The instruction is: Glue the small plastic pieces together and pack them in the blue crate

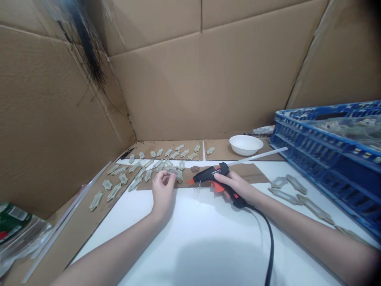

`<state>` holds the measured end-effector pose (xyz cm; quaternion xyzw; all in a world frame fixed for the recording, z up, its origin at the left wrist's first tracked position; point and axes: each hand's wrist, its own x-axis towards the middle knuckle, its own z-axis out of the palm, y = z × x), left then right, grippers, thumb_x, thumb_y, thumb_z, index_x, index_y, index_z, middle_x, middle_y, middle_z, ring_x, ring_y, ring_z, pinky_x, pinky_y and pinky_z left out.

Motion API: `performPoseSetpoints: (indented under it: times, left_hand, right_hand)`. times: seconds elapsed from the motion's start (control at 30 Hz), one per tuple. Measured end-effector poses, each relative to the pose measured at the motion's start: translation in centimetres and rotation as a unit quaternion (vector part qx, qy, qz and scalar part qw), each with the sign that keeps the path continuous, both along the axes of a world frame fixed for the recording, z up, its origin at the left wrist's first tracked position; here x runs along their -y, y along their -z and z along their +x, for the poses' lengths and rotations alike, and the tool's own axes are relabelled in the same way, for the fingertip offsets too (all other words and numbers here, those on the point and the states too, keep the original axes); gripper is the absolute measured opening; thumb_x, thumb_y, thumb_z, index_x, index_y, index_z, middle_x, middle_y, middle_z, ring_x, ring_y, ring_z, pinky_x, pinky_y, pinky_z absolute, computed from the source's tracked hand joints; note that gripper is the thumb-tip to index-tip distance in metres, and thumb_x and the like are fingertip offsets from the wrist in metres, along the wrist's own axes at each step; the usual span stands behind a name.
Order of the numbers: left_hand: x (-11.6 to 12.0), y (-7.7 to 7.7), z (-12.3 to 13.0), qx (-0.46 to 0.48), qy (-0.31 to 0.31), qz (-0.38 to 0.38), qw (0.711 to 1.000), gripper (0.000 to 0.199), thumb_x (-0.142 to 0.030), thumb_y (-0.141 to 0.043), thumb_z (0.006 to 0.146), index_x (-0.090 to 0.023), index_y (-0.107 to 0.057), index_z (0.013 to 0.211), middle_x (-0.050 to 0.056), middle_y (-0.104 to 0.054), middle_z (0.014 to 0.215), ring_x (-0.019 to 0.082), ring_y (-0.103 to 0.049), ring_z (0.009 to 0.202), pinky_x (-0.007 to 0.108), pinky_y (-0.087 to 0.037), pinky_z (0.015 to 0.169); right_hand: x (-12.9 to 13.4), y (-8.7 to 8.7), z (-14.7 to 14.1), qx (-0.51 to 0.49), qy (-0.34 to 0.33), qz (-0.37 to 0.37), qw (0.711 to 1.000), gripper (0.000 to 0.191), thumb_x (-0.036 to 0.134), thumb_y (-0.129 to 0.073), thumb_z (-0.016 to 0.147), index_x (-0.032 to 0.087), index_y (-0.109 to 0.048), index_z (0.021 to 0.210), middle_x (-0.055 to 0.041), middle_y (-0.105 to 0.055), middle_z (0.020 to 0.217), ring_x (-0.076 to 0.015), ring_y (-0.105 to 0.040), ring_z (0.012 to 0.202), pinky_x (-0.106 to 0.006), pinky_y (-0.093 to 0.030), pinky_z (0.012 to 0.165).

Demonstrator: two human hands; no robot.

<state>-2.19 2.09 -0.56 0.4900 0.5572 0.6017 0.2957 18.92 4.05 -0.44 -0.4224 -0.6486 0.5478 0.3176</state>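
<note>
My right hand (230,184) is wrapped round a black hot glue gun (208,173) with an orange nozzle and trigger. Out of its back end sticks a long clear glue stick (258,155). The nozzle points left, toward my left hand (164,186), and stays a little apart from it. Between the thumb and fingers of that hand is a small pale, frame-shaped piece (172,171), partly hidden by the fingers. Similar pale pieces (148,175) lie just left of it on a cardboard strip (250,173). A brown blob (195,169) rests near the gun's nozzle.
A white bowl (245,145) stands at the back. To the right is a blue plastic crate (324,159) holding bagged pieces. Larger pale frames (315,208) lie before it. More pieces cover the left cardboard (95,201). The black cord (271,242) runs toward me; cardboard walls (166,87) enclose the table.
</note>
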Motion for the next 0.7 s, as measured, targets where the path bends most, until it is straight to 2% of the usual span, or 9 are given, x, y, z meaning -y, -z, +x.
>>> performPoseSetpoints:
  times: [0.17, 0.33, 0.7]
  left_hand:
    - [-0.08, 0.07, 0.1, -0.04, 0.018, -0.038, 0.998, 0.018, -0.029, -0.056, 0.066, -0.016, -0.045, 0.061, -0.004, -0.046, 0.057, 0.009, -0.042, 0.056, 0.019, -0.033, 0.055]
    - [-0.02, 0.2, 0.16, -0.063, 0.041, -0.051, 0.996, 0.017, -0.031, -0.057, 0.065, -0.015, -0.049, 0.063, -0.003, -0.05, 0.057, 0.009, -0.044, 0.054, 0.02, -0.033, 0.054]
    - [0.31, 0.02, 0.48, -0.085, 0.07, -0.083, 0.99, 0.019, -0.032, -0.059, 0.064, -0.014, -0.053, 0.064, -0.002, -0.05, 0.055, 0.008, -0.042, 0.052, 0.02, -0.033, 0.052]
  right_hand:
    - [-0.62, 0.06, 0.44, -0.055, 0.003, -0.011, 0.998, 0.043, 0.053, -0.04, 0.078, 0.013, -0.053, 0.069, 0.0028, -0.044, 0.037, -0.0087, -0.047, 0.039, -0.017, -0.033, 0.038]
    - [-0.53, 0.11, 0.5, -0.052, -0.006, -0.006, 0.999, 0.045, 0.052, -0.039, 0.079, 0.012, -0.054, 0.069, -0.0003, -0.054, 0.048, -0.0045, -0.041, 0.034, -0.016, -0.031, 0.035]
    - [-0.88, 0.0, 0.57, -0.046, -0.033, -0.005, 0.998, 0.048, 0.053, -0.037, 0.08, 0.01, -0.055, 0.066, -0.0012, -0.053, 0.046, -0.0042, -0.039, 0.033, -0.017, -0.032, 0.036]
